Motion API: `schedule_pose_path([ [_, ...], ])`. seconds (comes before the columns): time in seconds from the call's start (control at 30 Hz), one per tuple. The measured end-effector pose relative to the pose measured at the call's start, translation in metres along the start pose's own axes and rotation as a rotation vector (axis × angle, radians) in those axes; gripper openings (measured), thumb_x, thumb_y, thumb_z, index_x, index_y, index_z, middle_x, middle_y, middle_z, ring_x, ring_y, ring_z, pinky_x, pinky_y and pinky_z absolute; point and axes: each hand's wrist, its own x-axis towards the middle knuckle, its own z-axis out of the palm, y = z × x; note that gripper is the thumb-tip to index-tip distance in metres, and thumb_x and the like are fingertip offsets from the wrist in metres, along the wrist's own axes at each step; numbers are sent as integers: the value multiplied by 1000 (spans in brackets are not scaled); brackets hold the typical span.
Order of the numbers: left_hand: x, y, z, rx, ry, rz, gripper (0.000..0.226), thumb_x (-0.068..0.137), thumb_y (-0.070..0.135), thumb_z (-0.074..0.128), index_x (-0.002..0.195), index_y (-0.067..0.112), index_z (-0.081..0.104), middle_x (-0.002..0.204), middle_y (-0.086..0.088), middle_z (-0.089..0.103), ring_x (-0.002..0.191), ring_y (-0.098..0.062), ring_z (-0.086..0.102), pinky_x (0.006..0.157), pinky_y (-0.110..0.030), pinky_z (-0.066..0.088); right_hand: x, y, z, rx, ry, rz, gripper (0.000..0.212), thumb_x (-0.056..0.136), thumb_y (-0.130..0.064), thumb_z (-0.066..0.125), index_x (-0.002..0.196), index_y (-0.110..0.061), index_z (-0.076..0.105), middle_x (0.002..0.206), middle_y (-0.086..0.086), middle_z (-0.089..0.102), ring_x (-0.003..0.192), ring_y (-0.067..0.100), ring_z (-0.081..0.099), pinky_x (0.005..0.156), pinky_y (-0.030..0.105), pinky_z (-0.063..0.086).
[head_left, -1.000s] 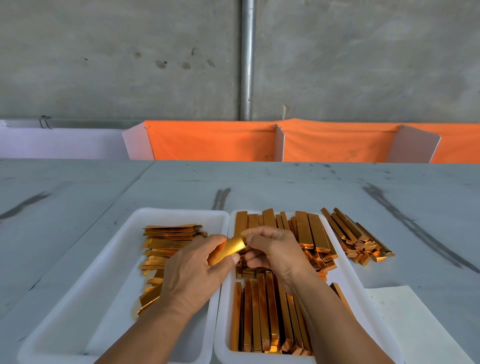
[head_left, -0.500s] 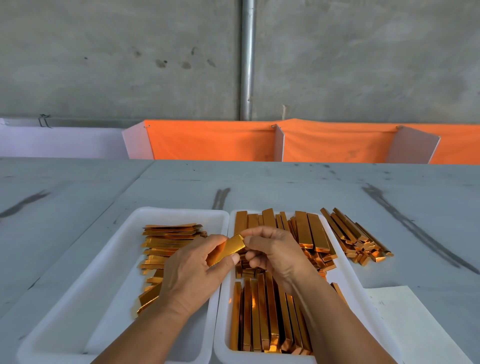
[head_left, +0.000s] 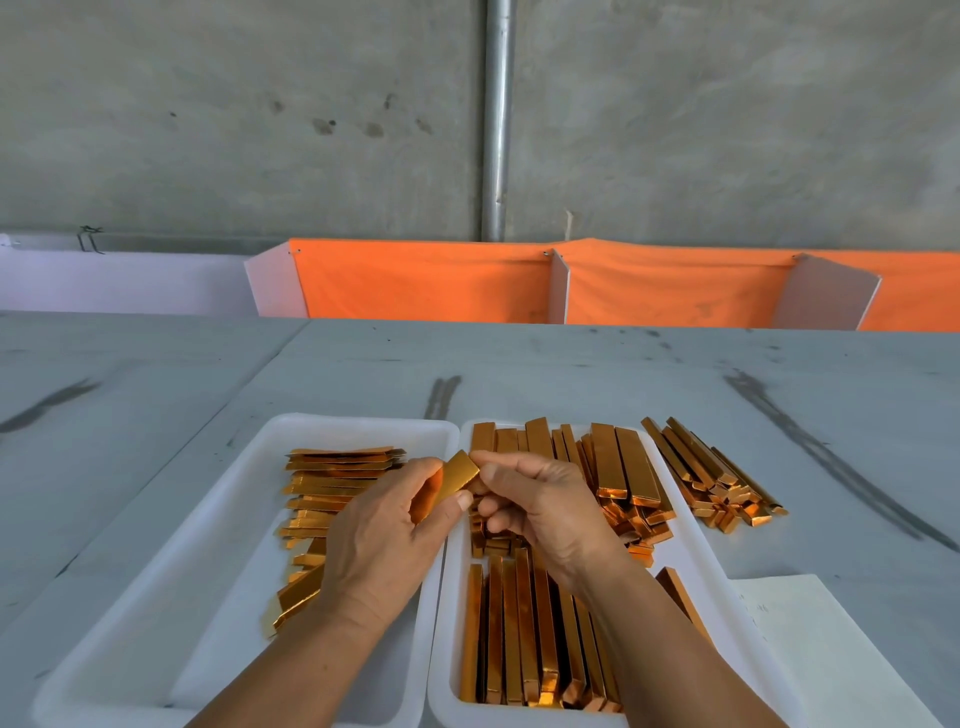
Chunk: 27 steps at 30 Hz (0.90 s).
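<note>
Between the two trays, my left hand (head_left: 387, 535) and my right hand (head_left: 540, 506) hold one shiny gold foil piece (head_left: 456, 479). The left hand grips its lower part between thumb and fingers; the right hand pinches its upper end. The left white tray (head_left: 171, 587) carries a stack of flat gold foil pieces (head_left: 332, 488). In the right white tray (head_left: 696, 551) lie folded long gold boxes (head_left: 524, 644) in a near row and a further pile (head_left: 618, 467) behind my right hand.
More folded gold boxes (head_left: 711, 478) lie on the grey table (head_left: 597, 374) right of the trays. A white paper sheet (head_left: 831, 654) sits at the near right. Orange-and-white dividers (head_left: 426, 280) line the table's far edge, before a concrete wall with a metal pipe (head_left: 497, 119).
The gold piece has tilted a little more upright between my hands; both hands stay almost where they were.
</note>
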Motion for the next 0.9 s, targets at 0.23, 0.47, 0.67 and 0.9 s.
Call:
schedule_pose_path([
  [0.23, 0, -2, 1, 52, 12, 12, 37, 87, 57, 54, 112, 31, 59, 85, 12, 58, 73, -7, 54, 60, -22, 46, 1, 5, 3, -103, 14, -63, 16, 91, -4, 66, 101, -12, 76, 79, 16, 70, 65, 18, 65, 60, 25, 57],
  [0.47, 2, 0, 3, 75, -6, 30, 33, 88, 57, 55, 110, 32, 58, 82, 11, 56, 69, -8, 51, 55, -18, 36, 3, 11, 1, -188, 44, -114, 17, 92, -9, 66, 104, -20, 73, 68, 8, 69, 58, 14, 62, 58, 22, 55],
  [0.67, 0, -2, 2, 54, -13, 35, 32, 87, 57, 56, 107, 32, 58, 80, 11, 54, 67, -9, 51, 54, -19, 34, 6, 14, -1, -215, 51, -111, 17, 92, -10, 68, 100, -22, 76, 69, 6, 70, 57, 14, 61, 58, 21, 53],
  [0.9, 1, -2, 2, 42, -2, 46, 36, 87, 57, 55, 113, 32, 60, 85, 13, 57, 72, -8, 54, 59, -24, 45, 5, 13, -2, -196, 1, -137, 25, 95, -10, 63, 113, -26, 69, 65, 4, 65, 56, 15, 59, 57, 23, 53],
])
